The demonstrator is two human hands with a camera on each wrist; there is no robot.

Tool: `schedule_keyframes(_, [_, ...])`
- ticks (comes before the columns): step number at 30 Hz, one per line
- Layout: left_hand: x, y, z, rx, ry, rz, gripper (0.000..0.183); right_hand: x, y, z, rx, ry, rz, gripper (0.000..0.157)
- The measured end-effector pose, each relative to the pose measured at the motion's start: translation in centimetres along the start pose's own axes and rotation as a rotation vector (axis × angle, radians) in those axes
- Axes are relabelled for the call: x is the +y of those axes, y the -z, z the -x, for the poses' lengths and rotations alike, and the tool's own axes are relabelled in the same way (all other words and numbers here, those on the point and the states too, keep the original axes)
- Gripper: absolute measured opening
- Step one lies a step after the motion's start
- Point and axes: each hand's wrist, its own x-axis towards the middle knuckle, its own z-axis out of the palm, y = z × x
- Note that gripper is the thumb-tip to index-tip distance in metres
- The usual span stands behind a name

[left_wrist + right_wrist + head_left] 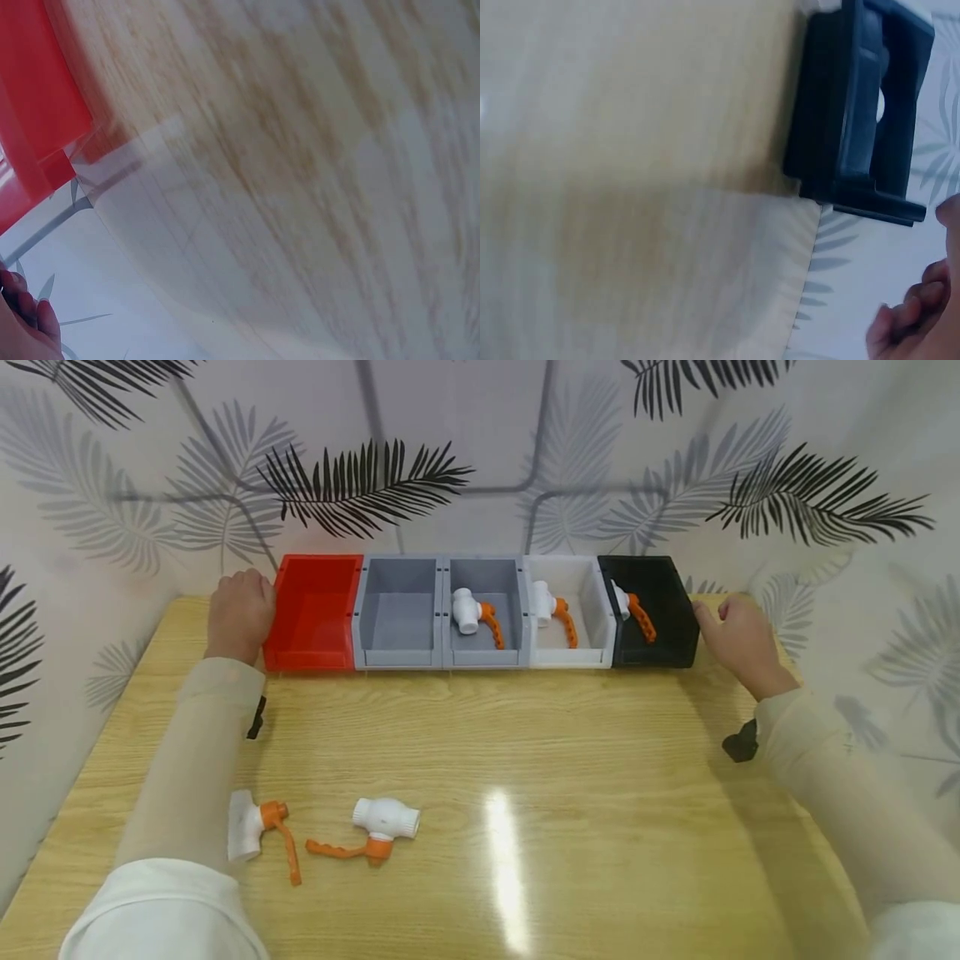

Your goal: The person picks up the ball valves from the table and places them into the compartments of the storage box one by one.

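Observation:
At the left end of a row of joined bins, my left hand (240,614) is beside the red bin (311,658), fingers curled and holding nothing. My right hand (738,639) is at the opposite end, its thumb toward the outer wall of the black bin (652,656) and its other fingers curled around nothing. The right wrist view also shows those curled fingers (907,315) below the bin. White ball valves with orange handles lie in the right grey bin (483,658), the white bin (570,656) and the black bin, one in each.
The left grey bin (401,658) sits between the red and right grey ones. Nearer on the wooden table (600,793) lie two more valves, one (243,827) partly behind the left sleeve, another (384,817) right of it. A leaf-patterned cloth (465,435) hangs behind.

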Motion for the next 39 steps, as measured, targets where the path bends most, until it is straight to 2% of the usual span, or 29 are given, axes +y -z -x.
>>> schedule_keyframes(5, [-0.3, -0.1, -0.1, 0.008, 0.003, -0.006, 0.045, -0.2, -0.2, -1.9, -0.081, 0.029, 0.026, 0.056])
schedule_keyframes(12, [-0.4, -0.9, 0.0, 0.012, -0.002, 0.004, 0.044, -0.1, -1.2, -3.9, -0.176, -0.053, 0.006, 0.063])
schedule_keyframes(16, [-0.1, -1.4, 0.2, 0.001, 0.001, 0.002, 0.044, 0.4, -1.7, -5.0, -0.207, -0.051, 0.028, 0.063])
schedule_keyframes(22, [-0.3, -0.9, 0.0, 0.01, -0.019, -0.015, 0.044, 0.4, -1.6, -6.6, -0.282, 0.017, 0.103, 0.06])
schedule_keyframes(29, [-0.4, 0.2, -0.4, -0.025, 0.019, -0.033, 0.046, -1.3, -0.6, -7.8, -0.421, 0.104, 0.259, 0.069])
schedule_keyframes(34, [-0.2, 0.2, -0.3, -0.03, 0.032, -0.04, 0.047, -1.5, -0.3, -8.1, -0.457, 0.183, 0.346, 0.066])
schedule_keyframes(39, [-0.3, -0.2, -0.2, -0.04, 0.038, -0.048, 0.046, -1.2, -0.6, -8.4, -0.464, 0.23, 0.338, 0.065])
